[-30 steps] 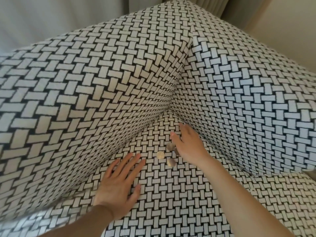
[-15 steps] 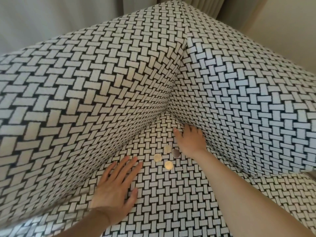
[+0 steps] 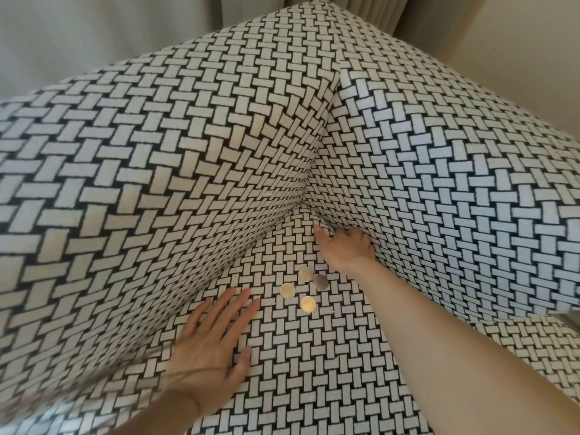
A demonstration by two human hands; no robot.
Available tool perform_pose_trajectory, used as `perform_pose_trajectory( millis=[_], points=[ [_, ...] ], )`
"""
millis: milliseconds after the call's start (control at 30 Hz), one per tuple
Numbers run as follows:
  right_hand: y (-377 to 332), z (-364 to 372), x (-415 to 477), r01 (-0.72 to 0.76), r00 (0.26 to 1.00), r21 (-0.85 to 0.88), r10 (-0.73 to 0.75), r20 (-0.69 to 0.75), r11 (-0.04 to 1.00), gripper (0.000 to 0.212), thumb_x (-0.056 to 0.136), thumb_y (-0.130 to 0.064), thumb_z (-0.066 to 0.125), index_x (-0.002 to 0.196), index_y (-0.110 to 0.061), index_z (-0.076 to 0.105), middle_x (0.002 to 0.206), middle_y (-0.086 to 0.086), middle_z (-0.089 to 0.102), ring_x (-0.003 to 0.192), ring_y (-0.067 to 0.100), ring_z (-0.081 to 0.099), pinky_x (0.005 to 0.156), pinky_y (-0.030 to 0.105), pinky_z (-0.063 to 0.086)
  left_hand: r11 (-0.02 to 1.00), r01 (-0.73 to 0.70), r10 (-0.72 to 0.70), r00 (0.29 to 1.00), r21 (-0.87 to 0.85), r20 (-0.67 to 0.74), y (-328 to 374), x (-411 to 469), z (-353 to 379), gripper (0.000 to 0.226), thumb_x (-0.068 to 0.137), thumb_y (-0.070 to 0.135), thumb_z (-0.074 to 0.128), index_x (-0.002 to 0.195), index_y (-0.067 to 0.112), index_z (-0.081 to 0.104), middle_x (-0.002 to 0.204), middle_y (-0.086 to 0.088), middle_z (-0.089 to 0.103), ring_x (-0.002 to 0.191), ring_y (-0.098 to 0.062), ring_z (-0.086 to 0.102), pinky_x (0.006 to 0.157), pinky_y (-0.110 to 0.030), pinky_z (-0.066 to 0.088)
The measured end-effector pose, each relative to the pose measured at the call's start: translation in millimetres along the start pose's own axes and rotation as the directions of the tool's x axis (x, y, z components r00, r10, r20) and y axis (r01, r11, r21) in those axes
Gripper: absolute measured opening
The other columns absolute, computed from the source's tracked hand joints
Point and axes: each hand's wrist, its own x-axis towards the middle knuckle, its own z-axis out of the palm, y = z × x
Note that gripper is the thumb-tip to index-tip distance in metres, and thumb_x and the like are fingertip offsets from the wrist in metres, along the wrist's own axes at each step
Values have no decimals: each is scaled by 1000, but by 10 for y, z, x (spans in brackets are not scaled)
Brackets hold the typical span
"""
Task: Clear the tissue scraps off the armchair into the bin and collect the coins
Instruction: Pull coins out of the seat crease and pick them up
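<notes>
Four coins lie in a close group on the seat of the armchair, near its back corner; they are round, flat and golden, one greyer. To collect them well, the person should probably pinch each one at its edge. The right hand reaches into the crease, fingers curled; whether it holds something cannot be told. The left hand lies flat and empty, fingers spread.

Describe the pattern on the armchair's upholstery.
A black-and-white basket-weave print, white bars on a dark ground, covers the armchair. It shows clearly in the head view.
</notes>
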Motion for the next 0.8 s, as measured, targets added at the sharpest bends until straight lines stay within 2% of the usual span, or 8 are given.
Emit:
perform_pose_trajectory(
  millis=[100, 267, 433, 533, 667, 800],
  points=[
    [17, 58, -28, 27, 999, 108, -25, -25, 994, 73, 95, -57, 21, 149, -7, 17, 155, 16, 12, 142, 33, 9, 115, 44, 9, 1000, -7, 7, 1000, 6, 0, 0, -3, -9, 62, 84, 42, 37, 142, 22, 33, 149, 2, 32, 138, -16, 24, 112, -36, 8],
    [65, 157, -32, 66, 996, 212, -53, -66, 975, 69, 97, -51, 30, 149, -7, 17, 154, 17, 13, 142, 32, 14, 117, 41, 12, 1000, -7, 7, 1000, 5, 0, -4, -5, -3, 64, 83, 42, 38, 143, 21, 33, 150, 2, 31, 139, -16, 24, 111, -37, 11],
    [131, 182, 76, 68, 997, 339, -55, -47, 938, 70, 93, -52, 35, 148, -10, 21, 153, 12, 26, 140, 29, 22, 117, 42, 18, 1000, -10, 9, 1000, -11, -11, 6, 0, -18, 64, 82, 41, 39, 142, 21, 34, 149, 2, 32, 138, -15, 25, 111, -37, 10],
    [247, 181, 76, 87, 996, 438, -83, -29, 895, 64, 93, -50, 39, 146, -17, 27, 148, 9, 35, 136, 27, 30, 114, 41, 25, 1000, -19, 19, 1000, -4, -11, -1, -1, -8, 62, 83, 42, 37, 142, 21, 34, 149, 1, 32, 137, -16, 25, 111, -37, 11],
    [386, 225, -54, 277, 960, 484, -220, -171, 830, 48, 96, -39, 41, 141, -20, 39, 142, 1, 45, 129, 19, 42, 111, 39, 33, 1000, -5, 5, 1000, -13, 7, -10, -2, 6, 63, 84, 43, 36, 143, 22, 31, 149, 1, 33, 138, -15, 24, 109, -38, 15],
    [465, 380, -259, 425, 891, 358, -316, -326, 831, 48, 98, -38, 37, 145, -25, 34, 149, -6, 35, 139, 14, 28, 117, 40, 22, 1000, -6, 6, 1000, -4, 22, -13, -7, 7, 64, 84, 43, 37, 144, 23, 29, 150, 2, 30, 139, -15, 23, 111, -37, 11]
  ],
)
